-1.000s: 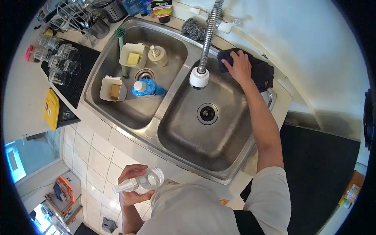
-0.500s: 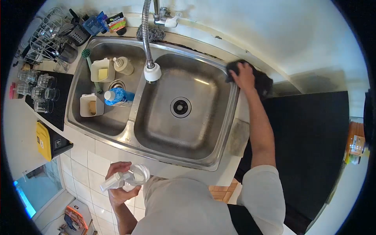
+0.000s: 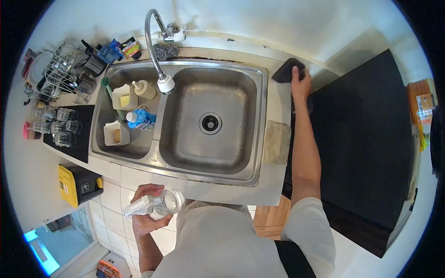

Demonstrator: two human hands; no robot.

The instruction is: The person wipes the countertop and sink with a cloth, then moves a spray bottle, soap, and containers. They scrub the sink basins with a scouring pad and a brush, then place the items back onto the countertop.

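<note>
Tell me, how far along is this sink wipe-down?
The right basin looks bare and clean, so that part seems done. In hand: the right hand presses a dark cloth on the counter at the sink's far right corner, while the left hand holds a spray bottle. Left: the left basin holds tubs and a blue bottle.

Two sink basins sit side by side — the left basin [image 3: 121, 134] crowded, the right basin [image 3: 211, 123] bare but for one drain [image 3: 210, 123]. One faucet [image 3: 157, 51] arches over from the top of the frame. In the left basin: two white tubs [image 3: 116, 133], one blue bottle [image 3: 140, 119], one soap dispenser [image 3: 144, 89], one green brush [image 3: 107, 88]. At left, about six glasses [image 3: 53, 121] on one dark mat [image 3: 79, 139] — the exact number is hard to tell.
</note>
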